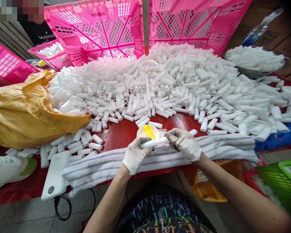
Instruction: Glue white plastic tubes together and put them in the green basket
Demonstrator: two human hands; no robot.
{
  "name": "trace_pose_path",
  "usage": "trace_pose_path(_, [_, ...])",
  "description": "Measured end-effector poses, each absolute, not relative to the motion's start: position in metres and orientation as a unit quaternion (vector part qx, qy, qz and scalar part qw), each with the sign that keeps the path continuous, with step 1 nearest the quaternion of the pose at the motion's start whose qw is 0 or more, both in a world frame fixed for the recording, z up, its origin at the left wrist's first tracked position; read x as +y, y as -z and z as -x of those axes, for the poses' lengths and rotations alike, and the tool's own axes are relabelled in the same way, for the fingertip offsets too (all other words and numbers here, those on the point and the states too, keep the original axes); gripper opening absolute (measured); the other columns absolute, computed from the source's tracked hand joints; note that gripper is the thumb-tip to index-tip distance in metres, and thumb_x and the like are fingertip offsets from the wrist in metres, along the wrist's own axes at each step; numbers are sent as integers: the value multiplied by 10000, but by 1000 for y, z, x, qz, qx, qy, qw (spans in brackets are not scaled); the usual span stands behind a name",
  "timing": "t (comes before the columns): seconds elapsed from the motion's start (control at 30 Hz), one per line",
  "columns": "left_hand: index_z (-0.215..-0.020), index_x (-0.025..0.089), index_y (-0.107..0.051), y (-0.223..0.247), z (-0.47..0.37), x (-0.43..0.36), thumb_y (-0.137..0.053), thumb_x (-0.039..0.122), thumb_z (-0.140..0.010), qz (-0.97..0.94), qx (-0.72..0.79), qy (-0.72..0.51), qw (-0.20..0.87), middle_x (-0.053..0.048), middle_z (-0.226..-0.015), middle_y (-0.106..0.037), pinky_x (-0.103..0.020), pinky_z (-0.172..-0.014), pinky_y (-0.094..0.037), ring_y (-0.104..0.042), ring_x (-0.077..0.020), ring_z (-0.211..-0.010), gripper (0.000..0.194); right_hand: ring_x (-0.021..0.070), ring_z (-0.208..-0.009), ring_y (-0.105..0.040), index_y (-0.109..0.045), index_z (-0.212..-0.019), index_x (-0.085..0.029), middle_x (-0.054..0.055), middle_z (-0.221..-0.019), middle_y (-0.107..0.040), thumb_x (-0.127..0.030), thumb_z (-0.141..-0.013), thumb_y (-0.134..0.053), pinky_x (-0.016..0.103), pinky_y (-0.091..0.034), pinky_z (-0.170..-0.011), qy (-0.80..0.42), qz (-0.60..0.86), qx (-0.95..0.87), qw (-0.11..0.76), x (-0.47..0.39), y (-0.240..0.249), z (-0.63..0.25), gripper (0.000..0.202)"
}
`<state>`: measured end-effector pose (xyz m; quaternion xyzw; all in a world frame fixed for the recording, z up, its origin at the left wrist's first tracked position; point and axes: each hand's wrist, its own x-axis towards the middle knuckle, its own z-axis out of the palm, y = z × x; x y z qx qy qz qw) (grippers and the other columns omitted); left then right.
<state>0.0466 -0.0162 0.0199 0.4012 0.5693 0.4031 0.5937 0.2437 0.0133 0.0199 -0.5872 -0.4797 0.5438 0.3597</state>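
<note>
A white tube [156, 142] lies level between my two gloved hands, over the edge of a striped towel [97, 166]. My left hand [137, 153] grips its left end, fingers closed round it. The tube's right end is pinched by my right hand [183, 144]. Just behind the tube stands a small white bowl [140, 132] with a yellow piece [149, 132] and a thin upright stick in it. A large heap of short white tubes [169, 74] spreads across the red table [181, 124] beyond the bowl.
Pink crates [106, 27] stand behind the heap. A yellow sack [26, 110] and a white power bank [55, 176] are at the left. At the right are a heaped bowl of tubes [255, 60], blue cloth [278, 137] and a green basket [274, 181]. Someone in dark clothing is at the upper left.
</note>
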Motion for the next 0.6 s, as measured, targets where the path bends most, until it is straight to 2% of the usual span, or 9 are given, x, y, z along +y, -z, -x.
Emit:
trace_pose_path(0.07, [-1010, 148, -681, -21, -47, -17, -850, 358, -634, -400, 561, -393, 609, -77, -947, -726, -301, -736, -562, -691, -174, -767, 463, 108, -492, -453, -628, -804, -179, 5, -589, -569, -618, -784, -651, 243, -325, -442, -496, 573, -538, 369, 10, -23, -246, 440])
trace_pose_path(0.13, [-929, 146, -674, -23, -50, -19, -794, 485, -690, -419, 544, -362, 631, -43, -769, -694, -250, -608, -513, -630, -130, -617, 431, 129, -550, -501, -628, -785, -189, 27, -651, -605, -532, -854, -592, 259, -372, -501, -415, 533, -638, 369, 6, -27, -249, 351])
trace_pose_path(0.23, [-658, 179, -582, -25, -60, -24, -465, 688, -858, -453, 546, -291, 643, 20, -461, -479, -234, -419, -329, -400, -93, -390, 560, 126, -542, -463, -575, -619, -201, 30, -586, -558, -371, -885, -515, 277, -329, -543, -227, 444, -814, 297, -2, -35, -250, 322])
trace_pose_path(0.3, [-543, 212, -495, -25, -71, -29, -333, 678, -905, -484, 583, -269, 595, 8, -425, -435, -254, -412, -287, -366, -110, -383, 612, 123, -505, -413, -524, -535, -203, 30, -523, -510, -323, -876, -487, 294, -284, -536, -127, 401, -867, 267, -8, -38, -246, 364])
trace_pose_path(0.37, [-539, 224, -514, -25, -86, -36, -355, 595, -926, -521, 622, -285, 510, -28, -480, -516, -270, -470, -338, -457, -144, -452, 559, 127, -494, -419, -524, -535, -205, 36, -516, -517, -309, -896, -452, 299, -285, -533, -89, 410, -856, 303, -14, -39, -240, 383])
trace_pose_path(0.47, [-687, 223, -649, -29, -106, -46, -392, 461, -942, -562, 648, -331, 393, -76, -631, -647, -296, -595, -422, -577, -188, -578, 433, 136, -485, -475, -538, -590, -211, 29, -526, -535, -316, -948, -406, 289, -336, -518, -162, 503, -763, 372, -23, -37, -239, 396])
trace_pose_path(0.53, [-802, 225, -699, -32, -110, -51, -403, 418, -954, -606, 611, -331, 388, -87, -735, -698, -300, -673, -467, -633, -200, -658, 385, 157, -487, -518, -572, -643, -224, 33, -562, -576, -376, -951, -434, 300, -384, -502, -269, 543, -698, 380, -29, -35, -256, 371])
trace_pose_path(0.6, [-927, 236, -717, -36, -97, -53, -431, 393, -959, -649, 560, -325, 400, -80, -870, -730, -293, -765, -503, -676, -204, -787, 327, 209, -551, -599, -656, -758, -248, 64, -685, -672, -448, -900, -532, 345, -452, -528, -354, 546, -653, 389, -37, -36, -294, 275])
